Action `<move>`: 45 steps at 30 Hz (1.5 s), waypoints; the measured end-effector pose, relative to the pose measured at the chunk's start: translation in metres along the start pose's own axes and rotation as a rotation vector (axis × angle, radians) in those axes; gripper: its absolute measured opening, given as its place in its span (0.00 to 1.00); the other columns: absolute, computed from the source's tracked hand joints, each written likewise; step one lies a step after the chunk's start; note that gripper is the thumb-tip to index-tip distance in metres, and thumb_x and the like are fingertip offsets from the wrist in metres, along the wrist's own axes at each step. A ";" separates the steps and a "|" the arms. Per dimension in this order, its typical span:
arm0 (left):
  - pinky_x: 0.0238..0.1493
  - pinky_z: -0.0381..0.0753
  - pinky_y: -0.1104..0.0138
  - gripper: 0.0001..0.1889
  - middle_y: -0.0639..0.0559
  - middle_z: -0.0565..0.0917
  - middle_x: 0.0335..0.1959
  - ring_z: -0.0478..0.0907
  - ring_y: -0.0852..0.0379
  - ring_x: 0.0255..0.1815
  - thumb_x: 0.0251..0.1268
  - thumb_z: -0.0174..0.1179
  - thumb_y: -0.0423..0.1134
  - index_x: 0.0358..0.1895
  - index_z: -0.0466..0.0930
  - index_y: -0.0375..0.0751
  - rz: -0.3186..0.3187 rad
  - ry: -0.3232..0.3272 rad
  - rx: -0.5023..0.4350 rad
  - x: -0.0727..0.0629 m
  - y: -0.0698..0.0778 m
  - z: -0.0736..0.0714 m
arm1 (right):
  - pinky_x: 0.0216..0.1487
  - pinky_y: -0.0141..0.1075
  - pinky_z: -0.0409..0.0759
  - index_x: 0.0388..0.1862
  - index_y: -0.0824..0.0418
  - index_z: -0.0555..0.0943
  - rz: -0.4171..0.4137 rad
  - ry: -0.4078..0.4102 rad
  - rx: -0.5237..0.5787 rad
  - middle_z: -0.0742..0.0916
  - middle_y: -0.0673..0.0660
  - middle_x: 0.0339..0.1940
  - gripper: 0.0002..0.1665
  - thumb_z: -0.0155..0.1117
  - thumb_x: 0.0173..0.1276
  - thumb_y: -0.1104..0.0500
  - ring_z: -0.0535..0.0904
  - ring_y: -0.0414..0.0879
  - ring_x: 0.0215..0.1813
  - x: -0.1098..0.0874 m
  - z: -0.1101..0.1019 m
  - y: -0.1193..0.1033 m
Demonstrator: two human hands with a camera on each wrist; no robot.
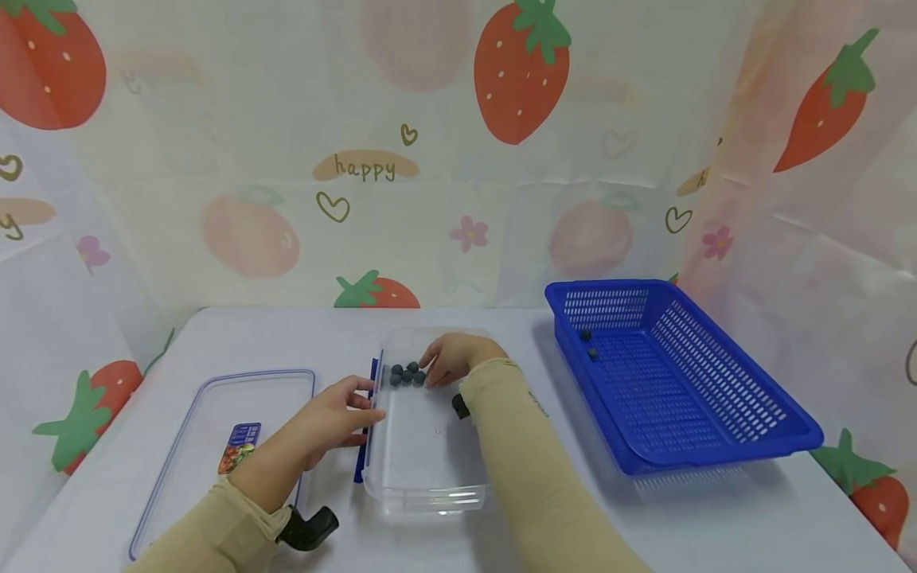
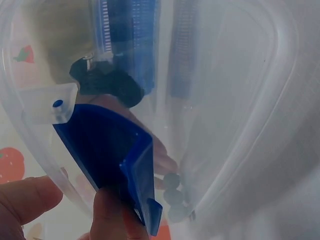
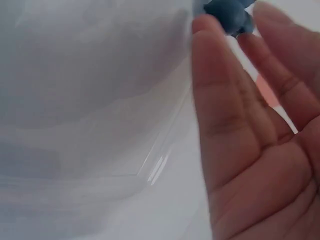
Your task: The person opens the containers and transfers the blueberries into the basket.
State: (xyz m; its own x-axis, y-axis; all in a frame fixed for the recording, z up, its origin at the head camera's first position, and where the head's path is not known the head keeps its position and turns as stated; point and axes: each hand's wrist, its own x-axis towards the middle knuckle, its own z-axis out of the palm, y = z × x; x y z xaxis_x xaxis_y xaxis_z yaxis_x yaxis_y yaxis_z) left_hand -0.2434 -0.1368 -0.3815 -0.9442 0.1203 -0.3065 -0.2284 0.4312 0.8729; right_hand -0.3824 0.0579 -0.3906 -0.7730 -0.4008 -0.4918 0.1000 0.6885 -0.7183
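Observation:
A clear plastic storage box [image 1: 430,454] with blue side latches stands in the middle of the table. Several blueberries [image 1: 407,377] sit clustered at its far left corner. My left hand [image 1: 337,418] holds the box's left side, thumb over the rim, fingers against the blue latch [image 2: 112,145]. Over the far end of the box, my right hand [image 1: 458,358] reaches down beside the berries. In the right wrist view its fingers [image 3: 220,90] are nearly straight, with their tips right at a blueberry [image 3: 227,15].
A blue plastic basket [image 1: 623,454] stands on the right, two blueberries [image 1: 589,344] at its far left side. To the left lies a clear lid [image 1: 208,414] with blue edging, a printed label [image 1: 239,447] on it. Strawberry-patterned cloth [image 1: 444,175] hangs behind the white table [image 1: 509,318].

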 end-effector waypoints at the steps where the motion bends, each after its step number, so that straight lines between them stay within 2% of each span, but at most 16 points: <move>1: 0.44 0.81 0.58 0.28 0.40 0.70 0.51 0.73 0.49 0.47 0.60 0.60 0.40 0.62 0.62 0.42 0.000 0.000 0.002 0.000 0.000 0.000 | 0.41 0.31 0.79 0.47 0.61 0.80 0.005 0.001 -0.007 0.83 0.54 0.39 0.20 0.66 0.54 0.70 0.80 0.42 0.36 0.000 0.001 0.000; 5: 0.44 0.81 0.58 0.28 0.40 0.70 0.51 0.73 0.49 0.47 0.60 0.60 0.40 0.62 0.62 0.42 0.002 0.000 0.001 0.001 -0.001 0.000 | 0.41 0.31 0.77 0.45 0.59 0.81 0.014 0.014 -0.036 0.83 0.52 0.39 0.18 0.67 0.53 0.68 0.79 0.41 0.35 -0.001 0.002 -0.002; 13: 0.44 0.81 0.58 0.28 0.40 0.70 0.50 0.73 0.49 0.46 0.60 0.60 0.39 0.62 0.62 0.42 0.005 -0.003 -0.002 0.000 -0.001 0.000 | 0.40 0.29 0.76 0.47 0.61 0.80 -0.006 0.012 -0.064 0.84 0.51 0.37 0.20 0.68 0.53 0.66 0.77 0.39 0.34 -0.001 0.006 -0.004; 22: 0.44 0.81 0.58 0.27 0.40 0.70 0.49 0.73 0.49 0.46 0.60 0.60 0.39 0.62 0.62 0.41 0.010 -0.012 -0.010 -0.001 0.000 -0.001 | 0.43 0.33 0.80 0.47 0.60 0.80 -0.001 -0.020 0.090 0.82 0.55 0.41 0.20 0.66 0.53 0.71 0.79 0.43 0.39 0.002 0.007 -0.007; 28: 0.44 0.81 0.58 0.27 0.40 0.70 0.49 0.74 0.50 0.45 0.60 0.60 0.39 0.62 0.63 0.41 0.009 -0.012 -0.005 -0.002 0.000 -0.001 | 0.43 0.32 0.80 0.49 0.60 0.79 -0.027 -0.049 0.096 0.82 0.57 0.44 0.22 0.65 0.54 0.71 0.79 0.44 0.42 0.002 0.009 -0.008; 34: 0.44 0.81 0.58 0.27 0.41 0.70 0.49 0.74 0.50 0.45 0.60 0.60 0.39 0.62 0.62 0.42 0.005 -0.008 -0.002 -0.001 0.000 -0.001 | 0.43 0.33 0.80 0.50 0.61 0.79 -0.019 -0.060 0.107 0.81 0.58 0.45 0.23 0.65 0.54 0.72 0.79 0.44 0.42 0.004 0.011 -0.009; 39: 0.44 0.81 0.58 0.28 0.41 0.70 0.49 0.73 0.50 0.45 0.60 0.60 0.40 0.63 0.62 0.42 0.007 -0.008 0.004 -0.002 0.000 -0.002 | 0.41 0.33 0.81 0.50 0.62 0.78 -0.023 -0.072 0.056 0.81 0.57 0.42 0.22 0.64 0.55 0.72 0.79 0.44 0.39 0.007 0.009 -0.011; 42: 0.44 0.81 0.58 0.28 0.41 0.70 0.49 0.73 0.50 0.46 0.60 0.60 0.40 0.62 0.62 0.42 0.010 -0.008 0.007 -0.002 0.000 -0.002 | 0.44 0.35 0.80 0.51 0.62 0.78 -0.025 -0.080 0.015 0.82 0.57 0.41 0.22 0.64 0.55 0.71 0.79 0.44 0.40 0.005 0.004 -0.014; 45: 0.45 0.81 0.58 0.28 0.41 0.70 0.49 0.73 0.50 0.46 0.59 0.61 0.40 0.62 0.63 0.42 0.009 -0.011 0.004 -0.002 -0.001 -0.002 | 0.47 0.37 0.80 0.53 0.61 0.77 -0.011 -0.074 0.019 0.82 0.56 0.44 0.23 0.64 0.56 0.69 0.80 0.46 0.43 0.000 -0.003 -0.018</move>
State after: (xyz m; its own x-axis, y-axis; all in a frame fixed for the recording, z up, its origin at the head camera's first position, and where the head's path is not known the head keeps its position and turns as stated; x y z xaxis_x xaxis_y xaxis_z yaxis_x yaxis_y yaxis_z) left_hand -0.2416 -0.1390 -0.3808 -0.9437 0.1341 -0.3025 -0.2186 0.4338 0.8741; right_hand -0.3858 0.0470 -0.3764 -0.7254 -0.4525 -0.5186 0.1040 0.6728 -0.7325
